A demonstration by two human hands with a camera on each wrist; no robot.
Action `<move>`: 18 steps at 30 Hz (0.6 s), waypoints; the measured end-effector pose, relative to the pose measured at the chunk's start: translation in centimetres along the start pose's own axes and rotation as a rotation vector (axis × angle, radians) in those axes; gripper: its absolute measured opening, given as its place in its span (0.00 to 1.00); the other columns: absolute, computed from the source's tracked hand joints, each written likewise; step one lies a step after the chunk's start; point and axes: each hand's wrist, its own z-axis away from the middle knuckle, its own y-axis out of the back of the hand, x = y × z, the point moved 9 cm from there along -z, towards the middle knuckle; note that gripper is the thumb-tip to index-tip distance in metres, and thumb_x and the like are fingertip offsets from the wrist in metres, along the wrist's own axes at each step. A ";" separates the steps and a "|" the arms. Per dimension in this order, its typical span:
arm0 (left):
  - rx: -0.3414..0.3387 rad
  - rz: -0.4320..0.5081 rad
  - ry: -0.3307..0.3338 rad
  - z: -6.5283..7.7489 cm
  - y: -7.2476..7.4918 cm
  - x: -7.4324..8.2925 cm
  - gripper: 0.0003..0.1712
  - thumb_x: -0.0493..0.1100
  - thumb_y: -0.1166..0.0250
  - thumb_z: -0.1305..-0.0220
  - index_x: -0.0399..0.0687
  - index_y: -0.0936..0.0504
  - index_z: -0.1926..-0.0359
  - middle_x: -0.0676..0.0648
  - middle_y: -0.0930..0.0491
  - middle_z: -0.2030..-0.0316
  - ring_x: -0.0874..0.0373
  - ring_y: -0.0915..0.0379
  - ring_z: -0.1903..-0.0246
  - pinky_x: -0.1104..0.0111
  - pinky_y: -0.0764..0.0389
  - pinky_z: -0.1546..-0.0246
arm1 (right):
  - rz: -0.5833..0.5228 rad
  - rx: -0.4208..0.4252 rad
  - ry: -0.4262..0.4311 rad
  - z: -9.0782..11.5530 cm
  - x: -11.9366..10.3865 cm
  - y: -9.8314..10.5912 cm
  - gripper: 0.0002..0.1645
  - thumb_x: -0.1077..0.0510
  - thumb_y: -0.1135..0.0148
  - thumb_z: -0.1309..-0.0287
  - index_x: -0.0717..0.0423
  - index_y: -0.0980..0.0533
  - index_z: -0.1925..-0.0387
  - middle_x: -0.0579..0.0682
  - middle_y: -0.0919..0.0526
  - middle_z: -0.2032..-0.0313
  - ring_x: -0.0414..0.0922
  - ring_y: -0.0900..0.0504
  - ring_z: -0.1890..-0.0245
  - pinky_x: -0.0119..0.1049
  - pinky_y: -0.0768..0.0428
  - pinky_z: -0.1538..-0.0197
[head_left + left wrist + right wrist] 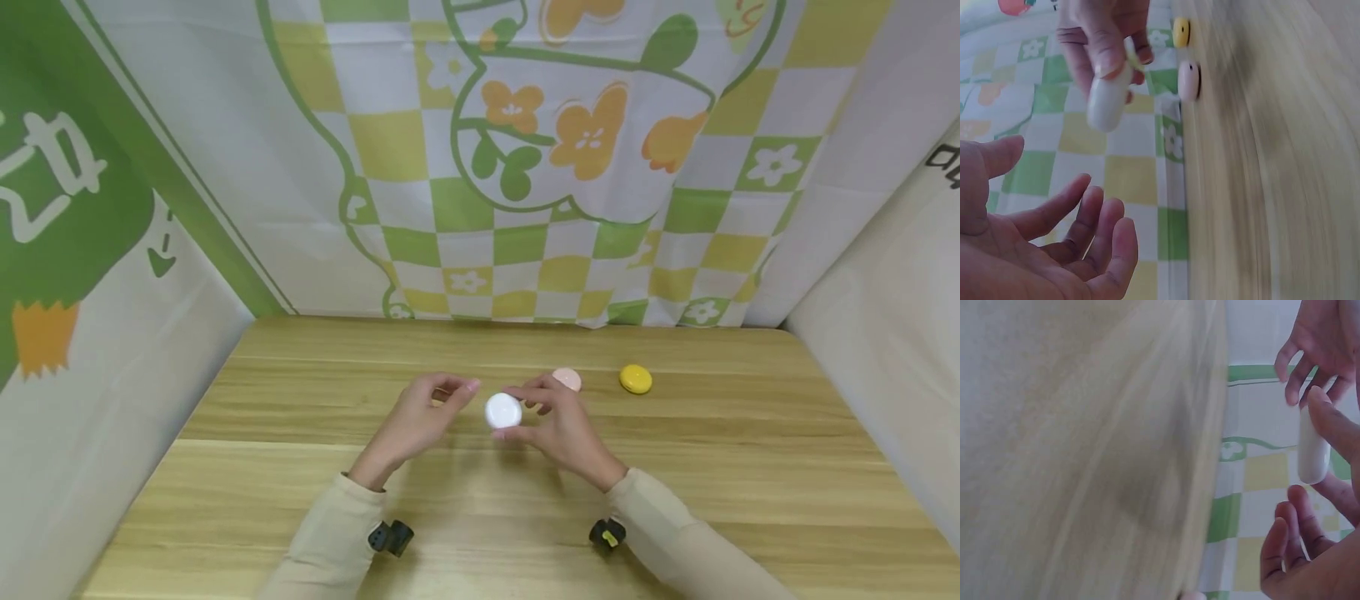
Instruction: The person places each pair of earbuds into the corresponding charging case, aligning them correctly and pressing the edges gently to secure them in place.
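My right hand (566, 429) holds a white disc-shaped case (501, 412) above the table, thumb on one side and fingers on the other. In the left wrist view the case (1107, 103) shows edge-on, thick with rounded rims, and a pale yellowish strip (1137, 59) shows beside the gripping fingers. My left hand (423, 417) is just left of the case, apart from it, palm up with loosely bent fingers and nothing in it. Behind the right hand lies a pink disc-shaped case (567, 379), partly hidden by that hand.
A yellow disc-shaped case (636, 379) lies on the wooden table (262, 483), right of the pink one. A checkered, flowered cloth (465, 250) hangs along the table's back edge. Pale cloth walls stand at both sides.
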 end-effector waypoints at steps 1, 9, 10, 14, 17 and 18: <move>0.004 -0.007 0.006 0.0 0.3 -0.2 0.23 0.57 0.42 0.24 0.44 0.16 0.45 0.45 0.18 0.49 0.46 0.25 0.46 0.50 0.21 0.48 | 0.002 -0.014 -0.021 -0.3 0.4 -0.4 0.32 0.52 0.14 0.59 0.53 0.14 0.49 0.45 0.19 0.58 0.48 0.22 0.56 0.48 0.21 0.55; 0.027 -0.027 0.044 -0.3 1.2 -1.8 0.26 0.57 0.41 0.25 0.40 0.18 0.43 0.42 0.19 0.47 0.45 0.26 0.46 0.51 0.22 0.47 | 0.044 -0.106 -0.145 -1.5 2.8 -2.8 0.34 0.54 0.13 0.63 0.57 0.14 0.49 0.47 0.18 0.60 0.48 0.21 0.59 0.41 0.23 0.57; 0.028 -0.027 0.044 -0.3 1.3 -1.8 0.27 0.57 0.41 0.25 0.39 0.18 0.42 0.42 0.19 0.47 0.45 0.26 0.46 0.51 0.22 0.47 | 0.051 -0.108 -0.152 -1.6 3.0 -2.9 0.34 0.53 0.13 0.63 0.58 0.14 0.49 0.47 0.18 0.60 0.48 0.22 0.59 0.41 0.23 0.57; 0.032 -0.026 0.052 -0.3 1.4 -2.1 0.28 0.58 0.42 0.25 0.39 0.18 0.42 0.41 0.20 0.47 0.44 0.26 0.45 0.51 0.22 0.47 | 0.104 -0.108 -0.155 -2.0 3.4 -3.4 0.34 0.52 0.12 0.64 0.58 0.14 0.51 0.49 0.16 0.61 0.46 0.23 0.60 0.42 0.25 0.55; 0.032 -0.027 0.056 -0.3 1.5 -2.3 0.28 0.58 0.42 0.25 0.38 0.19 0.42 0.41 0.20 0.46 0.44 0.26 0.45 0.51 0.22 0.46 | 0.144 -0.101 -0.164 -2.2 3.7 -3.6 0.33 0.51 0.12 0.66 0.58 0.13 0.54 0.49 0.15 0.62 0.44 0.24 0.60 0.42 0.26 0.54; 0.032 -0.028 0.057 -0.3 1.5 -2.4 0.28 0.58 0.42 0.25 0.38 0.19 0.42 0.41 0.20 0.46 0.44 0.26 0.45 0.51 0.22 0.46 | 0.155 -0.097 -0.172 -2.3 3.8 -3.6 0.33 0.51 0.11 0.67 0.57 0.12 0.55 0.49 0.14 0.63 0.44 0.24 0.61 0.42 0.27 0.54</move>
